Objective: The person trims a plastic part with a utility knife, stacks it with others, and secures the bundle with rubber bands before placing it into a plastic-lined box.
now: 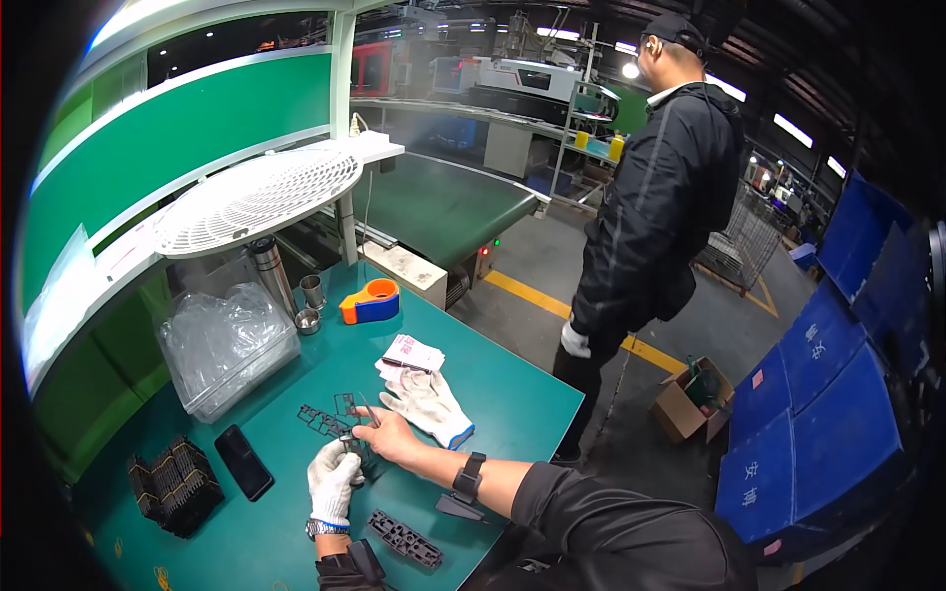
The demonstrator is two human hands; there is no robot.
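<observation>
Head view: over a green worktable (512,387), the person's gloved left hand (333,481) pinches the lower end of a thin black plastic lattice frame (323,421), its fingertips pressed together. The bare right hand (389,436) is at the frame's right side; whether its fingers pinch the frame or only steady it, I cannot tell. The frame is above the middle of the table, tilted, its open grid pointing away to the left.

Nearer the person lies a black molded part (405,540). Left of the hands are a black smartphone (243,463) and a stack of black parts (174,485) bound with yellow bands. Just beyond the right hand lie a white glove (431,405) and papers (411,355); farther back, an orange and blue tape dispenser (371,301) and a bin of clear plastic bags (233,335). A co-worker (658,177) in dark clothes stands beyond the table, right of a conveyor belt (443,205).
</observation>
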